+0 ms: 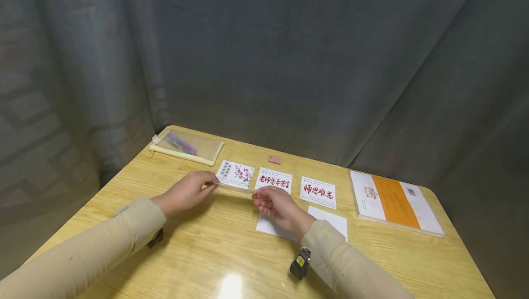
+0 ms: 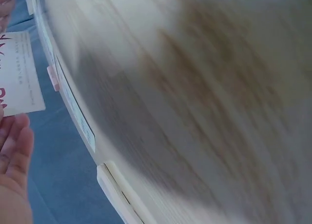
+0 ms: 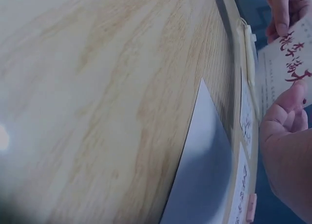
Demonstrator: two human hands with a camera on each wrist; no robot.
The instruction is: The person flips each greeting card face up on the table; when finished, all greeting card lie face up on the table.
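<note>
We have open counter (image 1: 198,253) in front of us, between and below our sleeves. Ahead, three printed cards (image 1: 273,180) lie in a row, with a white sheet (image 1: 330,220) just beside them. A zip pouch (image 1: 187,146) blocks the far left corner, a book (image 1: 392,201) the right; a small pink eraser (image 1: 274,159) sits behind the cards.

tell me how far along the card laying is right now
Done: three printed cards lie in a row on the table: the blossom card, the middle card and the right card. In hand: the left hand and right hand hold a fourth card flat between them, above the table. Left: that card is not yet set down; a blank white sheet lies untouched.
</note>
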